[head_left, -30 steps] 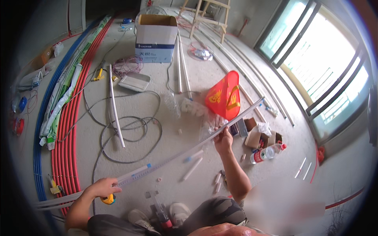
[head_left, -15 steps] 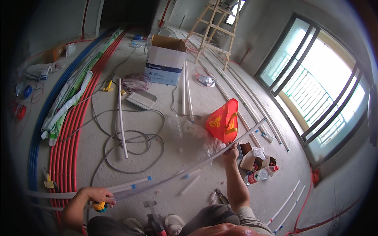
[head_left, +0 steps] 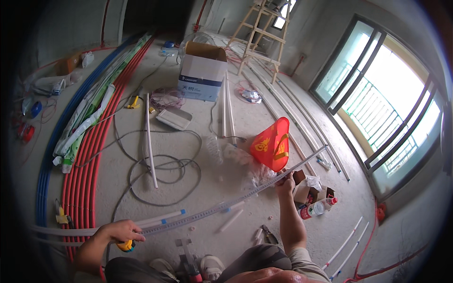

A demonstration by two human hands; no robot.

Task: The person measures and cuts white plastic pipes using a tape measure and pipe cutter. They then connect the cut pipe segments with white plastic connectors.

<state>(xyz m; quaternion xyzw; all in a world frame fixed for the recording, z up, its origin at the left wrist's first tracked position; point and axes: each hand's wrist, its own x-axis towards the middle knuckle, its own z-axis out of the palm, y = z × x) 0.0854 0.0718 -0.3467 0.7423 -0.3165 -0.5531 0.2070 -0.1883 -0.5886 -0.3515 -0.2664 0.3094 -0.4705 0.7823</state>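
My left hand point(head_left: 121, 231), at the lower left, is closed around a yellow and black tape measure point(head_left: 125, 245). From it a long pale tape blade point(head_left: 212, 211) with printed marks slants up to the right. My right hand point(head_left: 284, 183) grips the blade toward its far end, which sticks out past the fingers. I cannot tell whether a pipe lies along the blade there. White pipes point(head_left: 163, 221) with blue bands lie beside my left hand and run under its wrist. A red bag point(head_left: 270, 146) stands just beyond my right hand.
Red pipes point(head_left: 85, 198) and blue pipes point(head_left: 43, 188) line the left. A grey cable point(head_left: 163, 205) loops across the floor. Ahead are a cardboard box point(head_left: 202, 78) and a wooden ladder point(head_left: 260, 40). Pliers point(head_left: 270, 235), a plastic bottle point(head_left: 317, 209) and small boxes lie near my right arm.
The whole view has shifted slightly. The blade's marks show more clearly now, and its far end sits a little farther right. Both hands keep their grips.
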